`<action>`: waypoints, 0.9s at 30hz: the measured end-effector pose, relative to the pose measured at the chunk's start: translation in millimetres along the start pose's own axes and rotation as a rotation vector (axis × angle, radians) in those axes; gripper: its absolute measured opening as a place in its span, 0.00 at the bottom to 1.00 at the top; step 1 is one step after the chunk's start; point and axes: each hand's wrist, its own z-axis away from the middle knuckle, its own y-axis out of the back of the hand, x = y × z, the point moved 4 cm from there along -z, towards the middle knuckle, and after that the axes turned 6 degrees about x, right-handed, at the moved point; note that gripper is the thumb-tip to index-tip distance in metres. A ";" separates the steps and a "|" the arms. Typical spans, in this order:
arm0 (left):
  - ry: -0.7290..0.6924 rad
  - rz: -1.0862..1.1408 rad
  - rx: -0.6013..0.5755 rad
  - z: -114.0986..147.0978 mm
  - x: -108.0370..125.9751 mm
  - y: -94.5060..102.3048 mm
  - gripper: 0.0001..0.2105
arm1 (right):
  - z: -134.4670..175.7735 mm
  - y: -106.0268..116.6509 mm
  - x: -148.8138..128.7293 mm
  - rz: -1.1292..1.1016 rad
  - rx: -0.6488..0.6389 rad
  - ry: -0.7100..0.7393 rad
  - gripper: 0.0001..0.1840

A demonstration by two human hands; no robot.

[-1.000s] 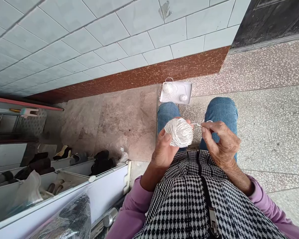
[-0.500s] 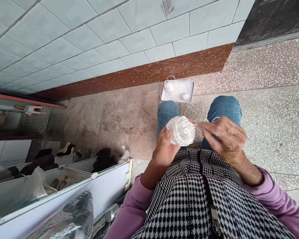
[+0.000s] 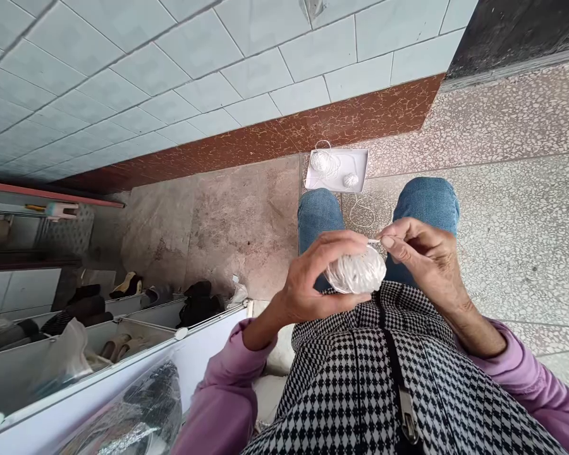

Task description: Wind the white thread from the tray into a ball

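My left hand is closed around a ball of white yarn, fingers over its far side and thumb along its near side. A short stretch of yarn strand runs from the top of the ball to my right hand, which pinches it between thumb and index finger. The ball hangs above my lap, between my knees. Past the knees, a loose loop of yarn lies on the floor beside a shallow white tray. That tray holds a larger yarn bundle and a small yarn ball.
A tiled wall with a brown base strip rises in front. Shelf compartments holding shoes and bags stand at the left. Pale speckled floor stretches to the right. My knees in jeans flank the space before me.
The left hand has turned, so the ball shows another side and sits slightly further right and nearer me. The right hand has rotated and still pinches the strand.
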 end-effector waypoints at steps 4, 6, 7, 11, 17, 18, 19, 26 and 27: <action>-0.308 -0.342 -0.177 -3.9 5.6 5.7 0.30 | -0.4 -4.2 7.7 -0.265 -0.166 -0.232 0.20; -0.370 -0.418 -0.179 -2.5 3.8 5.6 0.27 | 0.7 -4.8 11.2 -0.350 -0.202 -0.327 0.21; -0.381 -0.436 -0.165 -1.2 2.6 4.8 0.27 | 1.6 -4.5 12.6 -0.378 -0.209 -0.365 0.21; -0.380 -0.443 -0.100 5.5 -1.1 -3.3 0.25 | 7.1 -3.8 16.9 -0.440 -0.235 -0.466 0.21; -0.291 -0.345 -0.013 10.1 -3.7 -10.7 0.30 | 8.6 -4.0 28.0 -0.380 -0.198 -0.441 0.23; -0.242 -0.303 0.012 10.3 -5.3 -8.7 0.31 | 8.2 -3.2 29.9 -0.355 -0.205 -0.418 0.24; -0.185 -0.255 0.049 10.6 -7.6 -5.5 0.33 | 8.1 -1.6 31.6 -0.328 -0.217 -0.398 0.25; 0.347 0.344 0.444 15.8 -41.7 16.4 0.28 | 11.7 15.1 44.4 -0.302 -0.202 -0.436 0.22; 0.425 0.426 0.472 15.7 -45.5 14.6 0.28 | 12.6 14.8 47.0 -0.312 -0.210 -0.451 0.23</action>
